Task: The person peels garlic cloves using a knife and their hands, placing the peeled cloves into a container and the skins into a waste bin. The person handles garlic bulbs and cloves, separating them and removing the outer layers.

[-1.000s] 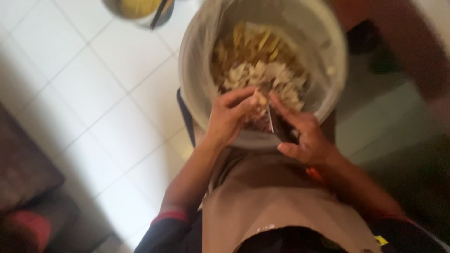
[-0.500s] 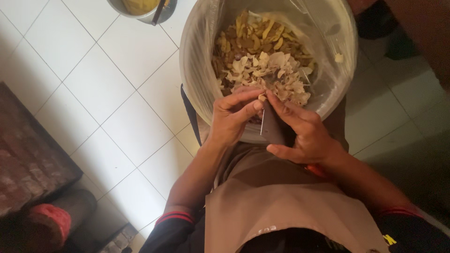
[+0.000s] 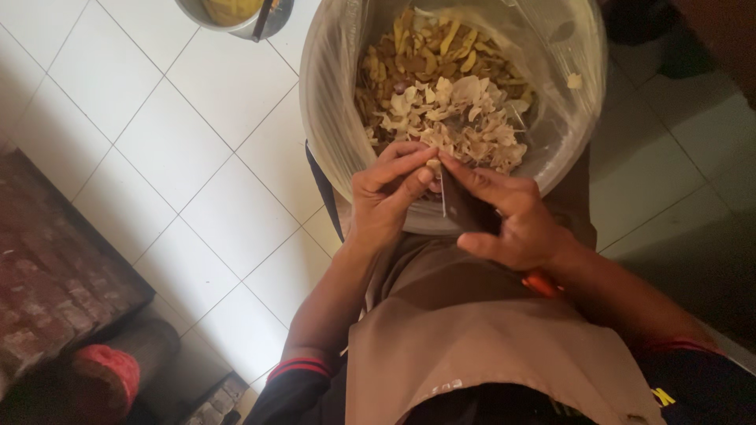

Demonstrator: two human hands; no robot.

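My left hand (image 3: pixel 390 197) pinches a small pale piece of food (image 3: pixel 432 166) between thumb and fingers, just over the near rim of a plastic-lined bucket (image 3: pixel 331 102). My right hand (image 3: pixel 504 216) grips a knife (image 3: pixel 461 206) with an orange handle end (image 3: pixel 542 283), its blade set against the piece. The bucket holds pale peelings (image 3: pixel 461 118) and brownish scraps. Both hands touch at the fingertips above my lap, which a tan apron (image 3: pixel 472 346) covers.
A metal bowl (image 3: pixel 236 17) with yellowish contents and a dark utensil stands on the white tiled floor (image 3: pixel 173 157) at the top left. A brick ledge (image 3: pixel 55 275) and a red object (image 3: pixel 106 378) lie at the lower left. Dark floor lies to the right.
The view has steadied and shifted slightly. My hands stay at the bucket's near rim, working the small piece with the knife; their grip looks the same.
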